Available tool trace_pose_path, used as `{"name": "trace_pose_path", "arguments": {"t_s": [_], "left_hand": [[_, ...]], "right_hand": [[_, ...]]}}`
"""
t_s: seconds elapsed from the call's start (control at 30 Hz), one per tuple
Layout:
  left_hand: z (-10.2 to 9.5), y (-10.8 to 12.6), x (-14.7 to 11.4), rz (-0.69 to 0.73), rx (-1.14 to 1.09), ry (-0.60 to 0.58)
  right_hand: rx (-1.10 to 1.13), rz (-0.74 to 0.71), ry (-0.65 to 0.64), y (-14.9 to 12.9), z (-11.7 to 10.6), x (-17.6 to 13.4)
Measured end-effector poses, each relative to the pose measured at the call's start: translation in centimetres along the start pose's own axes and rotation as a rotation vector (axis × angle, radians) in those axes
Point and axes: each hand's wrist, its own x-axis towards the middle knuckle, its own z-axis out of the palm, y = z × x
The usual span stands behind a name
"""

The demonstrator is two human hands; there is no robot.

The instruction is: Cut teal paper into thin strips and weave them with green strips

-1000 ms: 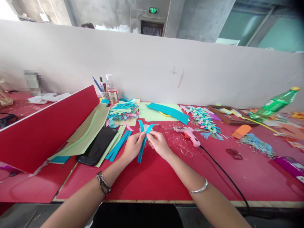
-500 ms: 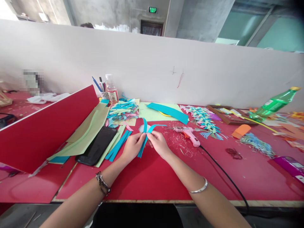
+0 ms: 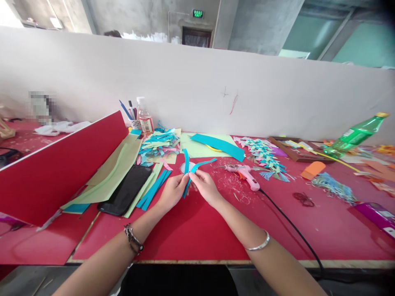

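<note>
Blue paper strips [image 3: 186, 161] are pinched between both my hands over the red table. My left hand [image 3: 173, 190] is closed, its thumb and finger on the upright strip. Close beside it, my right hand [image 3: 205, 187] is closed on the strip that bends off to the right; the thumbs nearly meet. Whether these are separate strips or one folded strip I cannot tell. Behind the strips a small round white object [image 3: 182, 167] partly shows. More blue strips [image 3: 154, 189] and pale green strips [image 3: 143, 193] lie left of my hands.
A pink glue gun [image 3: 245, 172] lies to the right, its black cord running off the front edge. A black phone [image 3: 126, 191] and a standing red board [image 3: 61, 168] are at left. Behind are cut paper pieces [image 3: 160, 144]; a green bottle [image 3: 354, 137] leans at right.
The strips have shifted slightly: the upright one leans a little left, and the right one slants upward more. Both hands stay almost in place, keeping their pinch.
</note>
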Motion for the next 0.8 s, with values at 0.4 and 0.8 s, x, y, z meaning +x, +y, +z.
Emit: {"name": "trace_pose_path", "arguments": {"t_s": [0.4,0.8], "left_hand": [[-0.1,-0.02,0.13,-0.013,-0.025,-0.055],[-0.19,-0.17,0.06,-0.059,-0.022,0.025]], "right_hand": [[-0.01,-0.02,0.064,0.31,-0.3,0.05],[-0.033,-0.03,0.034,0.48,-0.14,-0.09]]}}
